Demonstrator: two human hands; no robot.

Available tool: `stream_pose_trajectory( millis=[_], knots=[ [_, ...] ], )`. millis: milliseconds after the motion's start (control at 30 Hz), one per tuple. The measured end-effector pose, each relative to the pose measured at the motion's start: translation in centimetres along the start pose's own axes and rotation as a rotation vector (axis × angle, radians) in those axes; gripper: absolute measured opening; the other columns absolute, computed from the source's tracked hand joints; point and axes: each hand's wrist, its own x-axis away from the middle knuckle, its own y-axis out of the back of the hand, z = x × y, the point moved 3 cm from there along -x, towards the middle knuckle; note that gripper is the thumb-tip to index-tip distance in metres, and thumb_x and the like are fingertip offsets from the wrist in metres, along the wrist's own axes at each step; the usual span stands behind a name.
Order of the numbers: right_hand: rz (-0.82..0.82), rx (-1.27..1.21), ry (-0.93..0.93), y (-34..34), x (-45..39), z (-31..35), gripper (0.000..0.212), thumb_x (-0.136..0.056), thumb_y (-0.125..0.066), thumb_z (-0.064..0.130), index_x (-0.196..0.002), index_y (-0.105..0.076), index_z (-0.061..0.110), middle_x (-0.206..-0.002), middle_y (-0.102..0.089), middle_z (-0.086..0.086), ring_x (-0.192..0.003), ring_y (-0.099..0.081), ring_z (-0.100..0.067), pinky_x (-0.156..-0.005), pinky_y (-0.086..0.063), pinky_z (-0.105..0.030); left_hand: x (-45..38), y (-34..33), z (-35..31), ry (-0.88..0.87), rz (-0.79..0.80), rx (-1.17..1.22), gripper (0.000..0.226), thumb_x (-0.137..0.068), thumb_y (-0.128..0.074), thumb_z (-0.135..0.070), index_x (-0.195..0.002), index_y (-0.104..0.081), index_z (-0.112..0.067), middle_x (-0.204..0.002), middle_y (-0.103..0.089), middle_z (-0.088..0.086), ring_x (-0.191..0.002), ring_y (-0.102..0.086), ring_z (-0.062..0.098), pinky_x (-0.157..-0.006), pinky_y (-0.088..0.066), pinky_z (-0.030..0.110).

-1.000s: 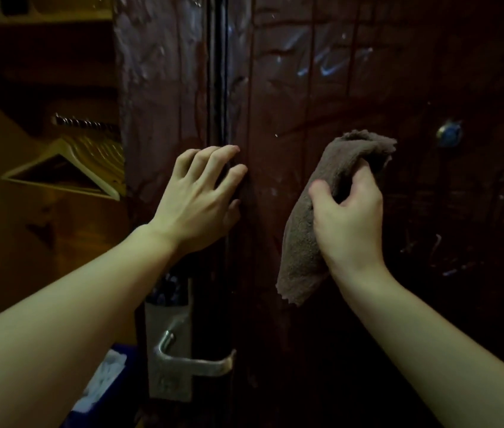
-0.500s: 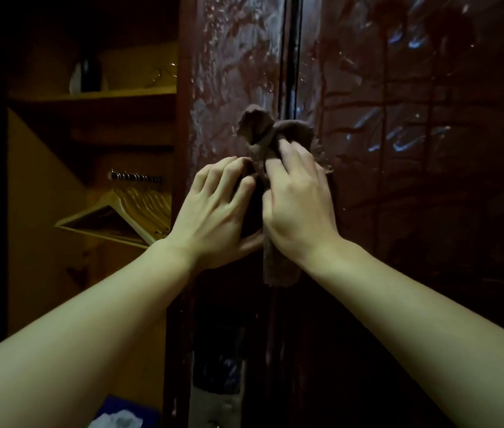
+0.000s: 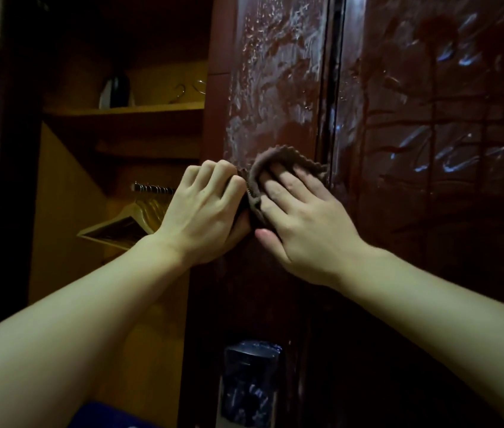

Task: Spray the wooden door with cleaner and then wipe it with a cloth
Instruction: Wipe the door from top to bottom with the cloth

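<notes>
Up close, the wooden door (image 3: pixel 275 88) is a dark reddish, glossy panel, its upper part streaked with whitish smears and droplets of cleaner, and a narrow dark vertical groove runs down it just right of the hands. The cloth (image 3: pixel 278 159) is brownish, soft and napped with a scalloped edge; it lies bunched against the door at mid-height. The right hand (image 3: pixel 303 230) presses it flat, fingers spread and extended over the fabric, thumb out toward the near side. The left hand (image 3: pixel 204 217) sits just left of it with fingers curled around the door's edge, knuckles bent, touching the cloth's left fold. To the far left, an open closet shows pale wooden hangers (image 3: pixel 127 220) and a shelf (image 3: pixel 121 111).

Compared with half a second ago, the cloth is spread wider under flatter right fingers, and more of the lock plate (image 3: pixel 250 384) shows below.
</notes>
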Motion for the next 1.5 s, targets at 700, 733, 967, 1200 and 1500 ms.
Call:
stream_pose_trajectory(
  millis=[700,733,967,1200,1500],
  knots=[
    [-0.084,0.031,0.056,1.2,-8.6,-0.5,0.062,-0.086,-0.02,0.029,-0.132,-0.057,0.011,-0.142,-0.053,-0.01,-0.137,-0.041,-0.03,-0.115,-0.023,-0.048,2.5,-1.6,2.3,-0.334,0.1,-0.04,0.053,-0.088,-0.056,-0.046,-0.12,-0.047,-0.005,-0.122,-0.055,0.024,-0.116,-0.048,0.039,-0.104,-0.037,0.052],
    [-0.125,0.033,0.102,0.9,-7.4,-0.3,0.056,-0.086,-0.026,0.027,-0.126,-0.062,0.011,-0.136,-0.058,-0.01,-0.132,-0.048,-0.031,-0.112,-0.029,-0.049,2.5,-1.5,2.4,-0.348,0.103,-0.039,0.053,-0.089,-0.055,-0.047,-0.12,-0.047,-0.005,-0.123,-0.055,0.023,-0.115,-0.048,0.039,-0.103,-0.037,0.052],
    [-0.158,0.092,-0.012,2.6,-8.7,-4.0,0.06,-0.078,-0.028,0.033,-0.119,-0.065,0.01,-0.134,-0.06,-0.014,-0.128,-0.051,-0.034,-0.11,-0.033,-0.049,1.4,-1.1,2.5,-0.29,0.18,-0.033,0.061,-0.083,-0.057,-0.051,-0.123,-0.053,-0.005,-0.13,-0.053,0.021,-0.122,-0.048,0.039,-0.107,-0.035,0.051],
    [-0.32,0.013,-0.017,1.9,-4.3,-3.1,0.034,-0.079,-0.045,0.02,-0.1,-0.068,0.006,-0.119,-0.067,-0.014,-0.119,-0.057,-0.034,-0.106,-0.039,-0.045,-1.6,-0.5,2.6,-0.149,0.153,-0.052,0.063,-0.082,-0.056,-0.051,-0.117,-0.057,0.001,-0.121,-0.054,0.024,-0.115,-0.05,0.04,-0.101,-0.038,0.047],
    [-0.317,0.102,-0.214,3.9,-10.3,-7.1,0.036,-0.077,-0.04,0.026,-0.096,-0.062,0.004,-0.106,-0.063,-0.02,-0.109,-0.055,-0.039,-0.111,-0.034,-0.049,-3.0,-0.7,3.4,-0.157,0.165,-0.053,0.069,-0.083,-0.055,-0.052,-0.131,-0.053,-0.002,-0.135,-0.05,0.021,-0.126,-0.047,0.038,-0.105,-0.038,0.048]
  ],
)
